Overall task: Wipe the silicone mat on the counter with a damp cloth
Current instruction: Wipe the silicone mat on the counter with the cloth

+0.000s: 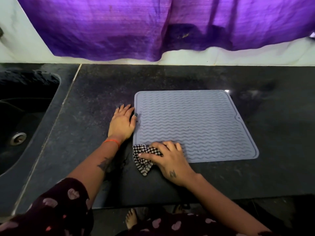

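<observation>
A grey silicone mat [196, 123] with wavy ridges lies flat on the black counter [102, 92]. My left hand [121, 121] rests flat on the counter at the mat's left edge, its thumb touching the mat. My right hand [168, 160] presses a black-and-white checked cloth [144, 160] onto the mat's near left corner, fingers curled over the cloth. Part of the cloth hangs off the mat onto the counter, and part is hidden under my hand.
A dark sink [22, 116] with a metal drain [18, 138] is set into the counter at the left. A purple curtain [153, 26] hangs over the white wall behind. The counter's front edge runs just below my wrists.
</observation>
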### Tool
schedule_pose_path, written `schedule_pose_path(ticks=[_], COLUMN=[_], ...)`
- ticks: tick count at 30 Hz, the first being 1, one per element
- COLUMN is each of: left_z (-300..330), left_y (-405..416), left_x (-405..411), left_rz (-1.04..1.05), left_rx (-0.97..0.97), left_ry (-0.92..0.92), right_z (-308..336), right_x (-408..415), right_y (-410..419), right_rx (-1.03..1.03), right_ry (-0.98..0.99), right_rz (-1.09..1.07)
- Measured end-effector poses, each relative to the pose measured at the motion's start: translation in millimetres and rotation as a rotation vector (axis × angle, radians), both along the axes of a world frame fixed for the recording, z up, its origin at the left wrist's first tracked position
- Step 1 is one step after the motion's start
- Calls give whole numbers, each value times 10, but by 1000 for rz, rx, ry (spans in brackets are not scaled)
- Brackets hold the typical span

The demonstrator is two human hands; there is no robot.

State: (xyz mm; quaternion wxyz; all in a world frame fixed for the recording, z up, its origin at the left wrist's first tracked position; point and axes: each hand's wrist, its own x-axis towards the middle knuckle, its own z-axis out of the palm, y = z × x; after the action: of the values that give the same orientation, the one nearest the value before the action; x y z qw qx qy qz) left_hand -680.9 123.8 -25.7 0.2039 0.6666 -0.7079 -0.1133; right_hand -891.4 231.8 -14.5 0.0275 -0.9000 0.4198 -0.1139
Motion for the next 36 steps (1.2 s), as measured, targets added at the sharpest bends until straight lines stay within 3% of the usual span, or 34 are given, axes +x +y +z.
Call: schedule_pose_path(ticks=[19, 23, 28, 31, 36], left_z=[31, 76, 53, 59, -32], left_y=[20, 2, -44, -123, -189], left_x=[-37, -148, -411, -550, -692], left_rz=[-1, 3, -37, -59, -74], left_rx=[-58, -81, -28, 1, 22], left_ry=[-153, -107, -64, -63, -101], right_z=[-35, -3, 32, 96, -66], right_x=[-818, -884, -932, -899, -875], right_y=[175, 68, -50, -253, -351], right_rx=[-81, -90, -56, -59, -59], right_ry=[-50, -73, -28, -74, 29], right_rz=[-93, -216, -149, -225, -252])
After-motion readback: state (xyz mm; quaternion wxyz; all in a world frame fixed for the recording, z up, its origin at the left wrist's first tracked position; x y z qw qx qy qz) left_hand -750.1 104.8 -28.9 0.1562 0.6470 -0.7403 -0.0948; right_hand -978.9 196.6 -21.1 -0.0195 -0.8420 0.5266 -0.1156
